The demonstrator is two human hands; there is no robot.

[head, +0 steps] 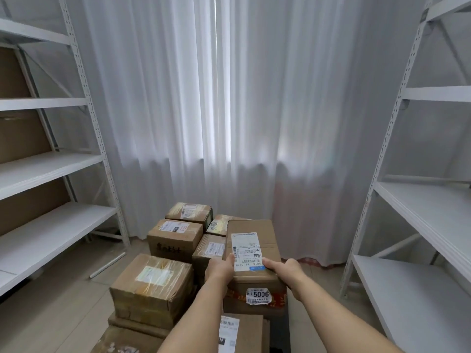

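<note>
Cartons of plain brown corrugated board stand piled on the tiled floor (63, 314). Nearest the camera, a lower carton (251, 332) bears a white printed label whose text is too small to read.

Directly above it is the handled carton (254, 226), oblong, with a flap seam across its top. Whether it rests on the pile or is lifted clear cannot be told. The left hand (219, 270) clasps its near left edge, thumb laid over the top and fingers curled down the side. The right hand (290, 272) clasps the near right edge likewise, its thumb pressed on a corner of the shipping label (246, 250), which is white with barcodes and a blue strip. The front face carries red-printed tape and a torn white sticker (258, 296) reading "5006".

To the left, a taped carton (153, 284) is wrapped in glossy clear film. Beyond it stands a marked carton (174, 239) with black handwriting on its side, and further back a far carton (190, 212), also labelled.

White metal racks with slotted uprights flank the pile: a left rack (51, 164) and a right rack (420, 205). A sheer white curtain (229, 98) hangs in vertical folds at the back.
</note>
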